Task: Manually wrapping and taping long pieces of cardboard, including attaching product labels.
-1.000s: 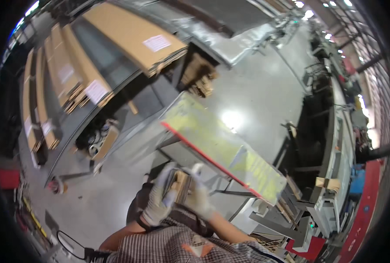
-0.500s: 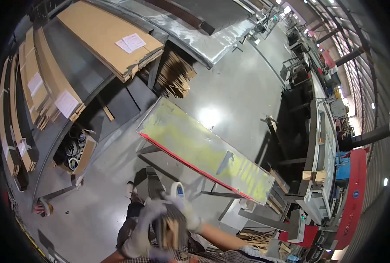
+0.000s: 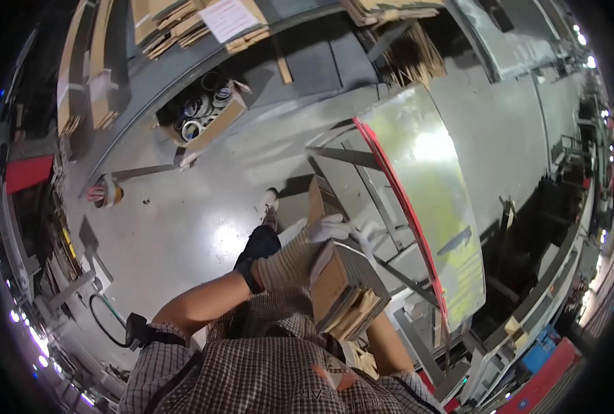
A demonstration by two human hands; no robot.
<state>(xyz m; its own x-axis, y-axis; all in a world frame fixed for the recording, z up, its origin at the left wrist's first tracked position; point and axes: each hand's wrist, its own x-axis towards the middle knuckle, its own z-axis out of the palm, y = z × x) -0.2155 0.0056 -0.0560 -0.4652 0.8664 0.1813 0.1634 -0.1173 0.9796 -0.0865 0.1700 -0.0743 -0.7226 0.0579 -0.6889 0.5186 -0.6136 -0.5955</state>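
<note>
A bundle of long, flat strips (image 3: 351,279), brown and dark grey like cardboard or thin board, is held in front of my body, its layered end toward me. My left hand (image 3: 296,257), in a pale knit glove, grips it from the left with fingers laid across its top. My right hand (image 3: 367,240), also in a light glove, is at the far right side of the bundle. Most of that hand is hidden behind the strips, but it appears to clasp them. The bundle's far end (image 3: 316,200) extends beyond my hands.
A yellow-smeared table (image 3: 424,179) with a red edge stands close on the right. Ahead, a cardboard box (image 3: 214,127) holds several tape rolls, below a rack with stacked brown strips (image 3: 103,93). A small striped container (image 3: 105,193) sits on the grey floor (image 3: 176,228).
My view has turned left, so the yellow-smeared table now lies to the right. The bundle and both hands have shifted right in view. The tape roll beside my right hand no longer shows.
</note>
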